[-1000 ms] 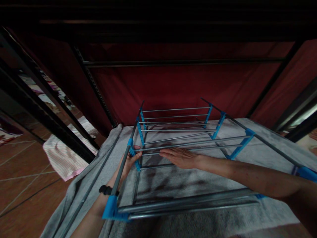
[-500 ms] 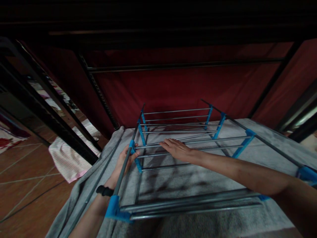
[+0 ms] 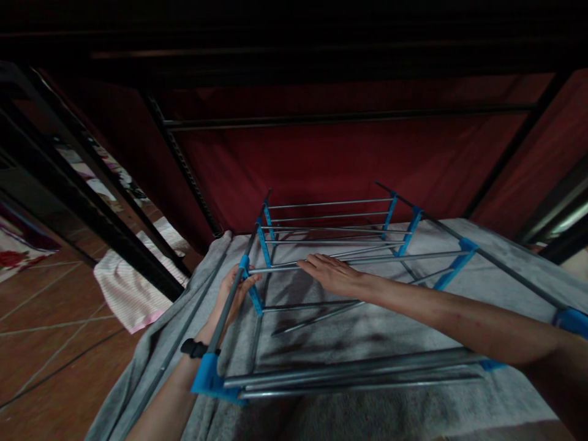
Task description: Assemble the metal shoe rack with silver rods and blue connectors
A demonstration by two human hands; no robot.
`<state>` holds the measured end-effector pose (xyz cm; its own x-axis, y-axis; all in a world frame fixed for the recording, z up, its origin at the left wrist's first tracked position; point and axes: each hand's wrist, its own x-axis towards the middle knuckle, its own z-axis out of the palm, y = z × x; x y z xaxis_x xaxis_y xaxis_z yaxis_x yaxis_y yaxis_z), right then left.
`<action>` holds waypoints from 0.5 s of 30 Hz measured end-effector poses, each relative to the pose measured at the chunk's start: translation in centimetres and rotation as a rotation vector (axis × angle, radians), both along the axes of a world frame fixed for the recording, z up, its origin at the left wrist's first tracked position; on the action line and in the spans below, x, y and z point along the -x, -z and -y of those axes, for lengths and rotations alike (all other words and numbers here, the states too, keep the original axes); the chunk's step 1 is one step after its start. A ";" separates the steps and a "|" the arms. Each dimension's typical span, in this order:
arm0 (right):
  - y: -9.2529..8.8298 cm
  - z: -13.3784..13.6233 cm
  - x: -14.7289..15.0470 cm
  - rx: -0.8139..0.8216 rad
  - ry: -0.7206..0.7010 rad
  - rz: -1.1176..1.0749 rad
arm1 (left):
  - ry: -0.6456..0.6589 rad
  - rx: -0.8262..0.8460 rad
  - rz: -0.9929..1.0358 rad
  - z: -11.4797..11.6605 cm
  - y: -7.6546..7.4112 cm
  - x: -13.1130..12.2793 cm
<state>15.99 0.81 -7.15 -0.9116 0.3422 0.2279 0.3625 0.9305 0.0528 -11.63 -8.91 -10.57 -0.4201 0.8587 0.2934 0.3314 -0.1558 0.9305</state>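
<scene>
Head view: on the metal rack (image 3: 519, 278) over the grey blanket (image 3: 514, 398), my left hand (image 3: 235, 288) curls round a blue bracket (image 3: 255, 301); my right hand (image 3: 331, 273) covers the upper tube (image 3: 427, 255), fingers together, grip unclear. Uneven pressing could dislodge it; the slanting lower tube (image 3: 316, 318) has its left end free.

Smooth metal is seen in the rods (image 3: 321, 372), with a low gloss drawn along their length. The brackets (image 3: 206, 372) appear to be moulded in plastic, with a mostly matt surface. The blanket (image 3: 367, 410) is made of cloth, roughened by a short, fuzzy pile. Matt cloth is shown by the curtain (image 3: 331, 159), dull tile by the floor (image 3: 46, 361).
</scene>
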 end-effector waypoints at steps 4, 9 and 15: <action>0.0 -0.2 0.1 0.004 0.001 -0.018 | -0.023 0.012 -0.113 0.3 -0.2 -0.3; 0.2 -0.3 0.0 -0.012 0.001 -0.008 | -0.004 -0.013 -0.117 0.2 0.4 -0.4; 0.3 -0.5 0.0 0.032 -0.012 -0.045 | -0.006 0.030 -0.184 0.2 0.4 -0.8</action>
<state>15.99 1.30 -7.46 -0.9049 0.3388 0.2577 0.3523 0.9359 0.0066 -10.82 -9.10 -10.97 -0.3665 0.8660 0.3402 0.4971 -0.1269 0.8584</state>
